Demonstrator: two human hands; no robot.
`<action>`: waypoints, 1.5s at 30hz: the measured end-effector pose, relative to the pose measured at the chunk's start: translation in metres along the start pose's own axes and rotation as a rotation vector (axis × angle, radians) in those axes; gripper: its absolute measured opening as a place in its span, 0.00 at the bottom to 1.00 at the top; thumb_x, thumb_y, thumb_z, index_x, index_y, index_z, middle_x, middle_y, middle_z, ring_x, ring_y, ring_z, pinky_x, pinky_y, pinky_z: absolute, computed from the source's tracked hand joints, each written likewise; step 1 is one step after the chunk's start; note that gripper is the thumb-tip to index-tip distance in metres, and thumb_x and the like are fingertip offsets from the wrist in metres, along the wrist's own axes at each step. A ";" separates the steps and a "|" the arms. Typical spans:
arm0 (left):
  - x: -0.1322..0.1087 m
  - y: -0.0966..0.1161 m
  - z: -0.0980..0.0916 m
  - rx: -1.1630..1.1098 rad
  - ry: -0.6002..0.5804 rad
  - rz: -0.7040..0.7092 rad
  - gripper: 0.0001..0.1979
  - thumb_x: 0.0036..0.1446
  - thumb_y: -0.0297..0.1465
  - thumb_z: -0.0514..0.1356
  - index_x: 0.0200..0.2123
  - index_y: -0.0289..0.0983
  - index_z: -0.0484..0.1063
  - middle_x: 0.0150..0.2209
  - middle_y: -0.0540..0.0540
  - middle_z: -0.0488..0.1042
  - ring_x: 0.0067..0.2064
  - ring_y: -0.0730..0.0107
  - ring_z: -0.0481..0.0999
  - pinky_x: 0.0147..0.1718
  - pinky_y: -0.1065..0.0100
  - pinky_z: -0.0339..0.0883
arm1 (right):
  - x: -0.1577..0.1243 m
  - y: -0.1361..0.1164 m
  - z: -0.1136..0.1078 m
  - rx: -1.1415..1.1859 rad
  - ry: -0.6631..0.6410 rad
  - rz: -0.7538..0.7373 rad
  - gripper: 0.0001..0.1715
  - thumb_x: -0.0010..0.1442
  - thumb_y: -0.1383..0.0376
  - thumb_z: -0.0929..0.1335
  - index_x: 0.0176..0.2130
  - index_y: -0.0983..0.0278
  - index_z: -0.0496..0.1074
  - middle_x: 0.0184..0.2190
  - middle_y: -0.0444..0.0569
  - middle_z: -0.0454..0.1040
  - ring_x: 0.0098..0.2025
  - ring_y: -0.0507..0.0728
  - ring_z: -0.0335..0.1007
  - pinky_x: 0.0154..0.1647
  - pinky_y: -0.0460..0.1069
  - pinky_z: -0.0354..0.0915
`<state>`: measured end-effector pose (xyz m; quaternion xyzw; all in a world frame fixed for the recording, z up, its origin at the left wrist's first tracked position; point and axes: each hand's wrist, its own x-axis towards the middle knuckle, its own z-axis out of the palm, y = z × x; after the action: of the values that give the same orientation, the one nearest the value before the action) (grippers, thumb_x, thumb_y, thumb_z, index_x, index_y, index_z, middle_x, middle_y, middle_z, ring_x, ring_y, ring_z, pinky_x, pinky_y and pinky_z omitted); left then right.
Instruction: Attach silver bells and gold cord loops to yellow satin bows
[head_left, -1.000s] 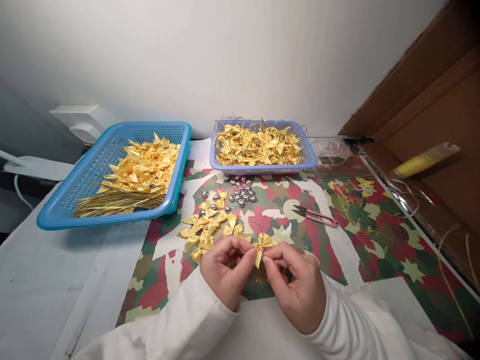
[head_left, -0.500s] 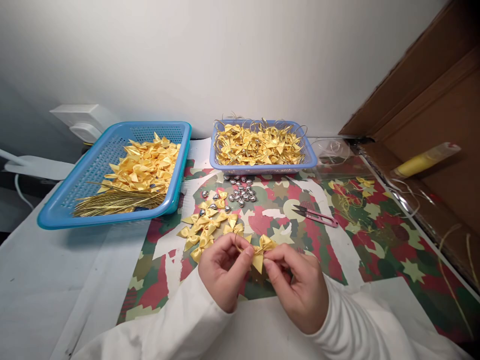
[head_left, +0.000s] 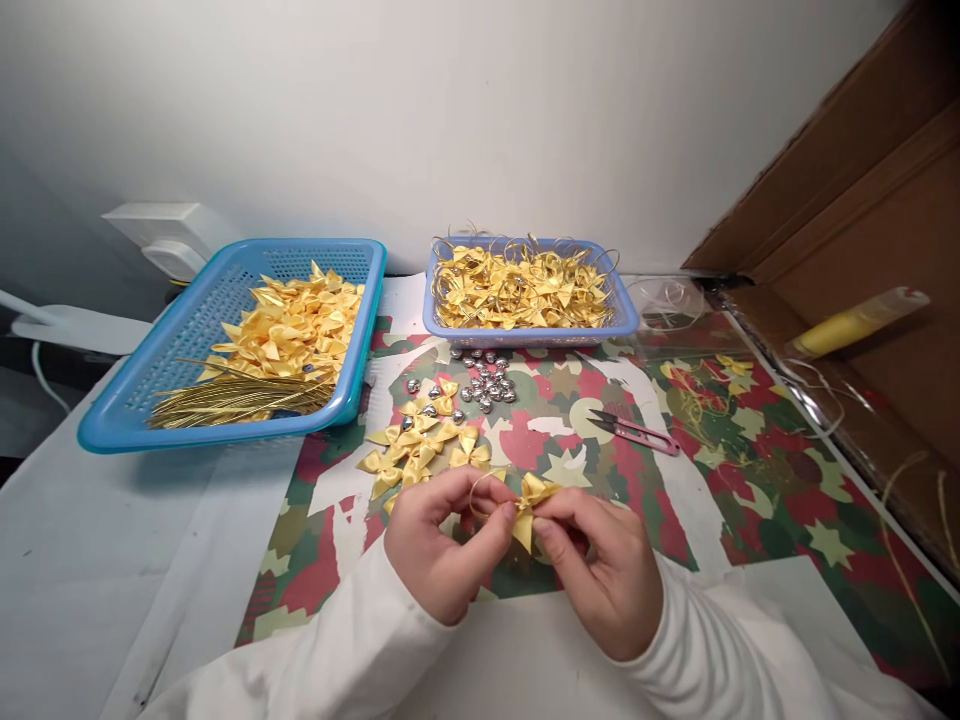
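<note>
A yellow satin ribbon bow [head_left: 525,530] is between my hands, over the near part of the patterned sheet. My right hand [head_left: 604,570] pinches the bow's right side between thumb and forefinger. The thumb and forefinger of my left hand [head_left: 454,545] are closed on a thin gold cord [head_left: 472,497] at the bow's middle, and the cord loops out over the left fingers. Whether a bell is at the knot, I cannot tell. Just beyond my left hand lies a loose group of yellow bows [head_left: 416,455]. Small silver bells [head_left: 487,380] are scattered behind them.
A blue basket [head_left: 116,430] at left holds yellow bows and gold cords. Another blue basket [head_left: 529,338] at the back holds bows with looped cords. Pink thread snips [head_left: 637,432] lie right of centre. Thread scraps [head_left: 697,390] and a yellow tube [head_left: 859,322] are farther right, beside cardboard [head_left: 862,200].
The cord loop now stands out wider over my left fingers. Both hands keep their pinch at the bow, with the left fingers shifted closer to its middle.
</note>
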<state>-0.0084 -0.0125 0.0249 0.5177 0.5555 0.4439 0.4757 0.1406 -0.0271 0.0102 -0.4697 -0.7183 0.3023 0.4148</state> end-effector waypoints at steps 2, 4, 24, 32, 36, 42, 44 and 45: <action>0.001 -0.001 -0.001 0.036 -0.011 0.026 0.05 0.46 0.29 0.59 0.21 0.35 0.71 0.17 0.51 0.69 0.20 0.75 0.65 0.21 0.72 0.58 | 0.000 -0.001 0.000 0.007 0.003 0.004 0.07 0.58 0.72 0.62 0.29 0.63 0.65 0.17 0.39 0.62 0.19 0.47 0.56 0.21 0.42 0.54; 0.001 -0.002 -0.001 0.052 -0.019 0.039 0.05 0.47 0.29 0.58 0.22 0.36 0.70 0.18 0.51 0.68 0.21 0.75 0.65 0.21 0.72 0.57 | 0.000 -0.001 0.000 0.009 0.004 0.014 0.07 0.58 0.72 0.62 0.29 0.63 0.65 0.17 0.39 0.61 0.19 0.47 0.56 0.20 0.42 0.54; -0.002 -0.002 0.002 0.096 -0.053 0.037 0.08 0.52 0.31 0.55 0.23 0.36 0.66 0.17 0.55 0.63 0.18 0.79 0.59 0.18 0.74 0.53 | -0.005 -0.001 0.002 0.014 -0.044 0.124 0.07 0.58 0.69 0.62 0.27 0.63 0.63 0.15 0.38 0.60 0.16 0.47 0.54 0.20 0.44 0.53; -0.002 -0.002 0.004 0.105 -0.036 0.047 0.07 0.52 0.31 0.54 0.24 0.36 0.65 0.17 0.55 0.61 0.18 0.80 0.59 0.18 0.75 0.53 | -0.010 -0.004 0.003 0.085 -0.086 0.180 0.05 0.59 0.68 0.61 0.30 0.63 0.62 0.15 0.41 0.69 0.18 0.49 0.64 0.22 0.44 0.61; -0.002 -0.003 0.004 0.140 -0.027 0.089 0.07 0.52 0.30 0.54 0.24 0.36 0.65 0.17 0.55 0.62 0.19 0.80 0.59 0.19 0.75 0.53 | -0.013 -0.004 0.004 0.149 -0.115 0.229 0.05 0.61 0.67 0.60 0.32 0.62 0.61 0.17 0.41 0.71 0.17 0.49 0.65 0.20 0.43 0.60; -0.003 -0.004 0.004 0.211 -0.010 0.150 0.07 0.52 0.29 0.53 0.24 0.37 0.65 0.18 0.54 0.64 0.20 0.79 0.61 0.21 0.75 0.55 | -0.013 -0.006 0.007 0.187 -0.121 0.308 0.07 0.62 0.64 0.59 0.32 0.62 0.61 0.16 0.41 0.70 0.17 0.50 0.64 0.19 0.44 0.59; -0.003 -0.005 0.004 0.226 -0.011 0.160 0.07 0.53 0.29 0.53 0.24 0.37 0.65 0.17 0.54 0.64 0.21 0.78 0.61 0.21 0.74 0.56 | -0.013 -0.007 0.007 0.202 -0.118 0.334 0.09 0.63 0.63 0.59 0.31 0.62 0.61 0.16 0.42 0.70 0.16 0.50 0.63 0.19 0.44 0.58; -0.003 -0.005 0.004 0.230 -0.016 0.161 0.07 0.53 0.29 0.53 0.24 0.37 0.65 0.17 0.54 0.64 0.20 0.78 0.62 0.20 0.74 0.55 | -0.013 -0.007 0.007 0.208 -0.117 0.344 0.09 0.63 0.62 0.59 0.31 0.62 0.61 0.16 0.42 0.70 0.16 0.50 0.63 0.19 0.44 0.58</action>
<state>-0.0054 -0.0160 0.0196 0.6153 0.5555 0.4098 0.3806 0.1340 -0.0425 0.0085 -0.5219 -0.6150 0.4681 0.3610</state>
